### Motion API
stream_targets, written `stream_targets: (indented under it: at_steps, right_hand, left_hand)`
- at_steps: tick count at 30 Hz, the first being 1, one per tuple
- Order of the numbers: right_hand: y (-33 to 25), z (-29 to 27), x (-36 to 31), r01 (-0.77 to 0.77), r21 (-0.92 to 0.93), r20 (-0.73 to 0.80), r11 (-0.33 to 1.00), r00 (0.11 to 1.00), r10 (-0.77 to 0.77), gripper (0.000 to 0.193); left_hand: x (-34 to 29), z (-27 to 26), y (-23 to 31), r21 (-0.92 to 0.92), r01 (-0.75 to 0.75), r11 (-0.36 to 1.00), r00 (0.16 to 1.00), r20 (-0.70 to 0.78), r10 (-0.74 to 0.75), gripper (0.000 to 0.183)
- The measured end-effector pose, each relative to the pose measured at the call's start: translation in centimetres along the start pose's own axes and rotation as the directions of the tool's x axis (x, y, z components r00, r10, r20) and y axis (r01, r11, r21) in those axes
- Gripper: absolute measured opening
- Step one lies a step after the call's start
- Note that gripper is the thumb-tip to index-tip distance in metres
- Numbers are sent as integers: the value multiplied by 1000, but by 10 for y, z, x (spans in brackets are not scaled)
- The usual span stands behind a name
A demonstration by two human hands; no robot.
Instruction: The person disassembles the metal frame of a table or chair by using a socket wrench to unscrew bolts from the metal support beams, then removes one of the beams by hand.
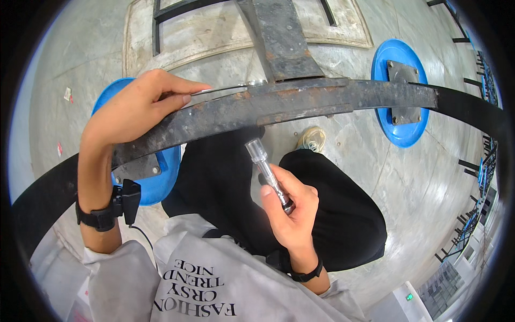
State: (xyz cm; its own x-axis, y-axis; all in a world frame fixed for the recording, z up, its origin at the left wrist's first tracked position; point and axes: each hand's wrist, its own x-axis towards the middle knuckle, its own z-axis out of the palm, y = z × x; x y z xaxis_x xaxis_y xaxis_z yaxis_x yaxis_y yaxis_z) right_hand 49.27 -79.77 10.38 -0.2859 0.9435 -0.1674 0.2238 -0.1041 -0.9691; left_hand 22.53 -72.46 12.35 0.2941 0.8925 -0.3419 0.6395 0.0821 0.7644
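Note:
My left hand [142, 104] is closed at the far edge of a dark metal beam [214, 111], with thumb and forefinger pinching the end of a thin shiny metal bar [228, 87]. The bar runs along the beam toward a joint; its far end is hard to make out. My right hand [294, 201] is wrapped round a chrome socket wrench [272, 180], held below the beam and apart from it. The wrench's wide socket end [256, 150] points up and slightly left.
A blue round stool seat [399, 137] is fixed by a plate under the beam's right part. Another blue seat [170, 177] is partly hidden at left. A scuffed upright metal post [281, 40] meets the beam at the top. More frames with blue seats [479, 177] stand far right.

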Motion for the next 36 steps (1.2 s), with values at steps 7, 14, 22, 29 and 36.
stream_targets:
  at_steps: [7,14,22,29,36]
  right_hand:
    - [-6,-2,-4,9,-12,-75,1000,997,-10,23]
    - [-24,-7,-1,33,12,-13,999,999,-33,18]
    - [-18,-4,3,8,5,-19,1000,1000,-8,21]
    - [-1,3,2,-87,2,11,996,996,87,22]
    - [4,2,7,-150,50,-7,987,989,151,22]
  left_hand:
    - [-15,-3,89,764,-88,639,956,-115,269,27]
    - [4,-9,137,924,-298,241,846,138,515,27]
    - [-40,-25,69,254,148,956,935,-350,-52,28]
    - [-6,-4,-6,-39,71,997,997,-39,-72,30]
    - [-7,-7,-25,-281,71,957,997,27,-67,30]
